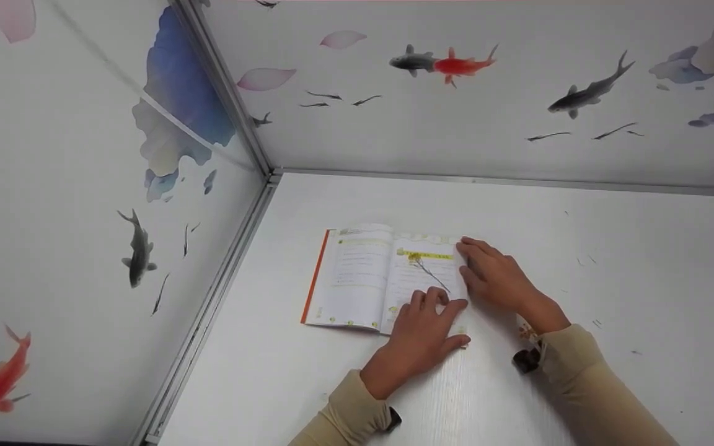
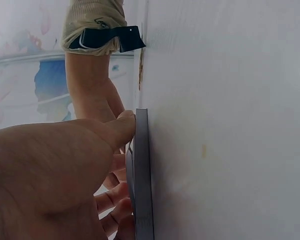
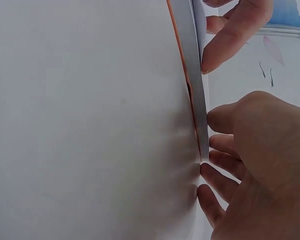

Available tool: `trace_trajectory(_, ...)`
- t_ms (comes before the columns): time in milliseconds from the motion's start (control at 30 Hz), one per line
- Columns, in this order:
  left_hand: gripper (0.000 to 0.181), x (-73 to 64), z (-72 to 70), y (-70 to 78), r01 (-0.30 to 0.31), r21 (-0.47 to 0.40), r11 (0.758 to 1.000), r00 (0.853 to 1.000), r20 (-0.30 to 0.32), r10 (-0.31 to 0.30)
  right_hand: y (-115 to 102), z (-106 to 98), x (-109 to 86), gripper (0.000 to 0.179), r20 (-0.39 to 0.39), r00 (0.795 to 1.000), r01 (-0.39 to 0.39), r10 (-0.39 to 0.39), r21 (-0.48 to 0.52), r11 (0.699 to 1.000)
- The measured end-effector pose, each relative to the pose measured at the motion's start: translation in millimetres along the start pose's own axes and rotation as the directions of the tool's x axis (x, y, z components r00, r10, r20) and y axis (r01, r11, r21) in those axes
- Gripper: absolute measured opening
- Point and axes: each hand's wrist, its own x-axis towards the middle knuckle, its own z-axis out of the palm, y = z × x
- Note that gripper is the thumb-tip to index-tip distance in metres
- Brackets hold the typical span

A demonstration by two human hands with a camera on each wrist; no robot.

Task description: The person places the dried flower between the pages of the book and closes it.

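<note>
An open book (image 1: 360, 297) with an orange cover edge lies on the white table. On its right page rests a pressed yellow flower (image 1: 415, 257) with a thin dark stem running toward the lower right. My left hand (image 1: 422, 334) rests on the lower part of that page, fingertips near the stem's end and thumb by the book's lower right corner. At the right edge of the page my right hand (image 1: 499, 275) touches the upper corner and side. In the right wrist view, its fingers lie along the grey page block (image 3: 194, 65).
Small dried flowers (image 1: 527, 332) lie beside the right wrist, and thin dark bits (image 1: 597, 323) are scattered on the table (image 1: 673, 279) to the right. White panels with painted fish (image 1: 139, 248) rise at the left and back, meeting the table at metal rails (image 1: 208, 297).
</note>
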Motion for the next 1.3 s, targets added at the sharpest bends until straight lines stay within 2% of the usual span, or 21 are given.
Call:
trace_trajectory(167,0.062,0.0,-1.0,1.2,0.010,-0.002,1.000,1.000,0.003,-0.010,-1,1,-1.1,0.054,-0.022,1.000,0.013,-0.013,-0.005,1.000)
trace_trajectory(333,0.061,0.8,-1.3,1.8,-0.001,0.016,1.000,0.999,-0.035,0.001,-2,1,-2.4,0.055,-0.027,0.999,0.018,-0.018,-0.010,1.000)
trace_trajectory(500,0.053,1.0,0.1,0.4,-0.030,0.060,0.998,0.995,-0.096,0.035,-1,1,-3.2,0.055,-0.028,0.999,0.025,-0.025,0.002,1.000)
trace_trajectory(667,0.044,0.6,-0.1,-2.3,-0.051,0.015,0.999,0.984,-0.173,0.053,-1,-1,-2.6,0.055,-0.033,0.999,0.010,-0.010,0.017,1.000)
trace_trajectory(900,0.026,1.2,-4.4,-1.4,-0.035,-0.076,0.996,0.969,-0.248,0.015,3,-1,-1.5,0.051,-0.106,0.994,-0.007,0.010,0.031,0.999)
trace_trajectory(1000,0.022,0.0,-7.8,0.2,-0.033,-0.104,0.994,0.961,-0.275,0.003,6,-1,-1.9,0.051,-0.095,0.995,-0.016,0.019,0.027,1.000)
trace_trajectory(1133,0.013,-1.0,-11.2,0.5,-0.060,-0.138,0.989,0.941,-0.338,0.010,5,-1,-2.1,0.053,-0.078,0.997,-0.015,0.015,0.001,1.000)
trace_trajectory(1233,0.013,-1.8,-14.1,-0.4,-0.066,-0.138,0.988,0.931,-0.364,0.012,3,-1,-2.3,0.054,-0.075,0.997,-0.012,0.011,-0.011,1.000)
trace_trajectory(1300,0.015,-3.3,-17.4,-0.7,-0.057,-0.138,0.989,0.934,-0.357,0.004,2,-1,-2.7,0.054,-0.071,0.997,-0.020,0.020,-0.003,1.000)
